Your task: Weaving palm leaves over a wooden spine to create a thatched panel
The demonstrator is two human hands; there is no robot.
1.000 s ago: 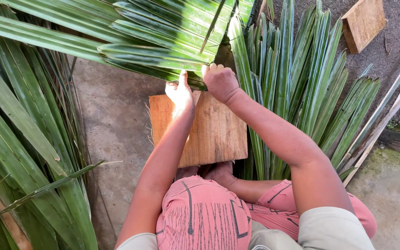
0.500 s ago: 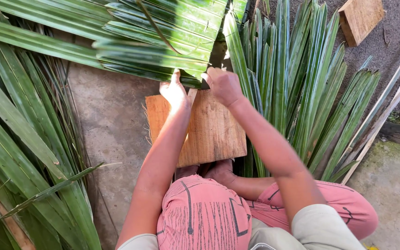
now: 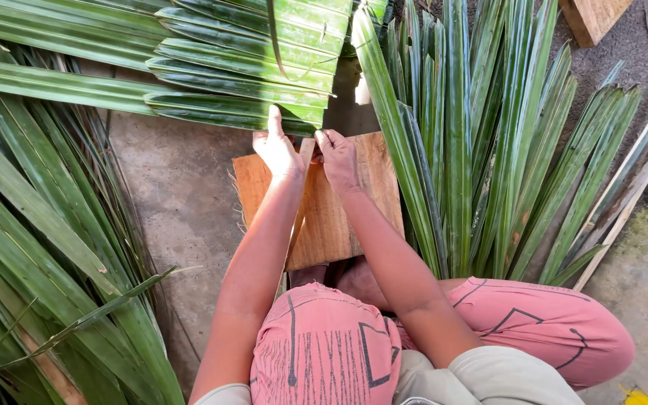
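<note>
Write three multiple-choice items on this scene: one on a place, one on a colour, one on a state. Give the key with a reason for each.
1. Where does the wooden board lie?
A. On the ground in front of the knees
B. Leaning on a wall
C. On top of the leaves at the right

2. What colour are the trousers?
A. Blue
B. Pink with dark lines
C. White

3. What are the hands doing?
A. Hanging at the sides
B. Holding a knife
C. Both at the near edge of the folded palm leaves

Key: A, the board lies flat on the concrete; B, the cloth is pink with dark lines; C, the left hand and right hand meet at the leaf edge above the board.
</note>
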